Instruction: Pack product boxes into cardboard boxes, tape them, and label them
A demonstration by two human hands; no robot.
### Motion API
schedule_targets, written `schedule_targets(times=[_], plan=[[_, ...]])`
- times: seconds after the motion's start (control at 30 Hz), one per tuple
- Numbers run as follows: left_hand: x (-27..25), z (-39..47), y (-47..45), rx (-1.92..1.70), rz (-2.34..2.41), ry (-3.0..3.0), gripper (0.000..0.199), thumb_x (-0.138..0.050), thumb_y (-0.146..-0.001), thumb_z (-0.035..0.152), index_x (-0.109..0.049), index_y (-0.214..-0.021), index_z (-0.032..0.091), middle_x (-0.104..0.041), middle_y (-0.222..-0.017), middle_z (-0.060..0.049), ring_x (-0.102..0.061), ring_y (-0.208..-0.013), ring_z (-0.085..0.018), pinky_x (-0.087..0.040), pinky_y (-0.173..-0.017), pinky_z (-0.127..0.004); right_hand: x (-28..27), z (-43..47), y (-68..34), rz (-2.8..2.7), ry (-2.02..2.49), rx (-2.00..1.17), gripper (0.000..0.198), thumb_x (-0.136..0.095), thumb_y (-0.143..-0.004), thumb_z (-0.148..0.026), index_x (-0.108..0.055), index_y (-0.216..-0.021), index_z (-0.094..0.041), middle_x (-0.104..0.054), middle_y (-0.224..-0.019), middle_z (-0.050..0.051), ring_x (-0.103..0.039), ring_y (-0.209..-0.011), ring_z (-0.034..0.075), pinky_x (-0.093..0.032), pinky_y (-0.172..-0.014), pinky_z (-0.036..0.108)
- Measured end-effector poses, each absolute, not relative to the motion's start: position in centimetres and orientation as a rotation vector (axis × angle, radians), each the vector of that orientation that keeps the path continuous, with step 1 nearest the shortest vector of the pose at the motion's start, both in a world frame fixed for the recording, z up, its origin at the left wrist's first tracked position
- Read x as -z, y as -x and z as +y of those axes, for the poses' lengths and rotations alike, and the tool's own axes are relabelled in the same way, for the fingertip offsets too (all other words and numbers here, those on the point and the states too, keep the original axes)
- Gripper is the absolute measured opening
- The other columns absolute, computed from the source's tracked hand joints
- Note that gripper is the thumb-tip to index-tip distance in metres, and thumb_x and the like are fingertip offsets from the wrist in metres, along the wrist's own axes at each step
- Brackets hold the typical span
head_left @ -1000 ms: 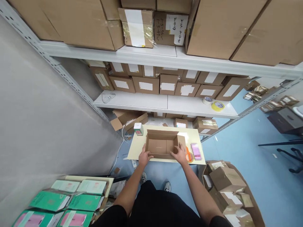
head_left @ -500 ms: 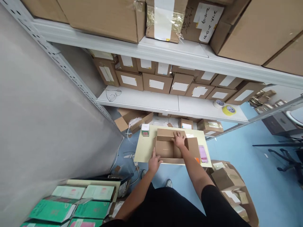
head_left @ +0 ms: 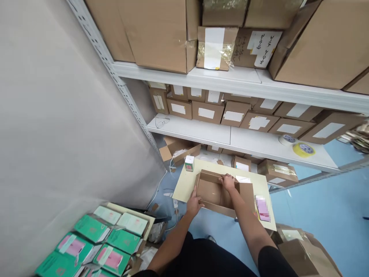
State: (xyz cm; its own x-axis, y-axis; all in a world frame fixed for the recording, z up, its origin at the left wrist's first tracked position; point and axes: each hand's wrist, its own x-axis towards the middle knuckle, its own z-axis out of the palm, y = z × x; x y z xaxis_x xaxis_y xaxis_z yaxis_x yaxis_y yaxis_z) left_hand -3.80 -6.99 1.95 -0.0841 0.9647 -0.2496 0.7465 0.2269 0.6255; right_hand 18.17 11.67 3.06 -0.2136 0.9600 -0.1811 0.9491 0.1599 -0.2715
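An open cardboard box (head_left: 210, 189) lies on the pale yellow table top, its inside facing up and a flap spread out on the right. My left hand (head_left: 194, 204) grips the box's near left corner, fingers along the left wall and thumb at the near edge. Across the box, my right hand (head_left: 227, 181) holds the far wall with bent fingers, its forearm crossing over the box. A small white, green and pink box (head_left: 189, 163) stands at the table's far left. A pink-purple item (head_left: 263, 209), partly blurred, lies at the right.
Behind the table (head_left: 180, 188) rises a white metal shelf (head_left: 201, 132) packed with labelled cartons. Tape rolls (head_left: 303, 149) sit on its middle level. Green boxes (head_left: 91, 228) fill a container at lower left. More cartons (head_left: 300, 254) stand at lower right; a cable (head_left: 157, 188) runs along the floor.
My view has swung left, so the scene sits further right. The box's far flap, earlier leaning outward, now looks more upright under my right hand. My left hand stays at its corner.
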Motion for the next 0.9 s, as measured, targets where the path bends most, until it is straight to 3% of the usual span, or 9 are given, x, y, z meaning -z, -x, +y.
schedule_targets(times=[0.13,0.27,0.47,0.73,0.9], plan=[[-2.9,-10.2,2.9,-0.630,1.947,-1.504,0.026,-0.092,-0.061,0.017,-0.076,-0.081,0.022,-0.032,-0.169,-0.009,-0.035,-0.153,-0.034,-0.036,-0.124,-0.049,-4.9,11.0,-18.8,-2.329,1.607,-0.609,0.058,-0.064,-0.087,-0.028,-0.060,-0.145,-0.023,-0.059,-0.145,0.017,-0.048,-0.138,0.038,-0.036,-0.114,0.052],[-4.8,-15.7,0.8,-0.711,2.083,-1.411,0.025,-0.092,-0.059,0.018,-0.077,-0.078,0.026,-0.037,-0.166,-0.006,-0.030,-0.156,-0.034,-0.035,-0.125,-0.051,-6.5,8.2,-20.1,-2.213,1.237,-0.750,0.060,-0.061,-0.088,-0.034,-0.058,-0.146,-0.021,-0.057,-0.147,0.014,-0.043,-0.144,0.037,-0.033,-0.122,0.055],[-8.2,-24.1,-2.7,-0.916,2.316,-1.194,0.024,-0.088,-0.059,0.015,-0.076,-0.078,0.023,-0.037,-0.167,-0.005,-0.030,-0.155,-0.037,-0.036,-0.123,-0.055,-9.9,1.3,-20.0,-2.096,0.975,-0.857,0.053,-0.058,-0.092,-0.042,-0.062,-0.141,-0.020,-0.062,-0.144,0.014,-0.052,-0.138,0.033,-0.039,-0.120,0.057],[-10.4,-31.8,-3.4,-1.074,2.516,-1.030,0.021,-0.087,-0.064,0.012,-0.073,-0.079,0.020,-0.022,-0.173,-0.008,-0.032,-0.155,-0.035,-0.037,-0.122,-0.049,-14.2,-6.0,-14.7,-2.200,0.673,-1.018,0.054,-0.060,-0.093,-0.046,-0.063,-0.140,-0.018,-0.060,-0.147,0.015,-0.052,-0.140,0.032,-0.042,-0.119,0.053],[-11.4,-38.7,-3.4,-1.127,2.638,-0.859,0.019,-0.085,-0.068,0.012,-0.073,-0.080,0.020,-0.024,-0.172,-0.009,-0.044,-0.148,-0.034,-0.046,-0.114,-0.046,-16.5,-11.6,-9.0,-2.285,0.483,-1.057,0.054,-0.060,-0.094,-0.048,-0.063,-0.140,-0.019,-0.061,-0.147,0.015,-0.052,-0.140,0.032,-0.041,-0.120,0.055]])
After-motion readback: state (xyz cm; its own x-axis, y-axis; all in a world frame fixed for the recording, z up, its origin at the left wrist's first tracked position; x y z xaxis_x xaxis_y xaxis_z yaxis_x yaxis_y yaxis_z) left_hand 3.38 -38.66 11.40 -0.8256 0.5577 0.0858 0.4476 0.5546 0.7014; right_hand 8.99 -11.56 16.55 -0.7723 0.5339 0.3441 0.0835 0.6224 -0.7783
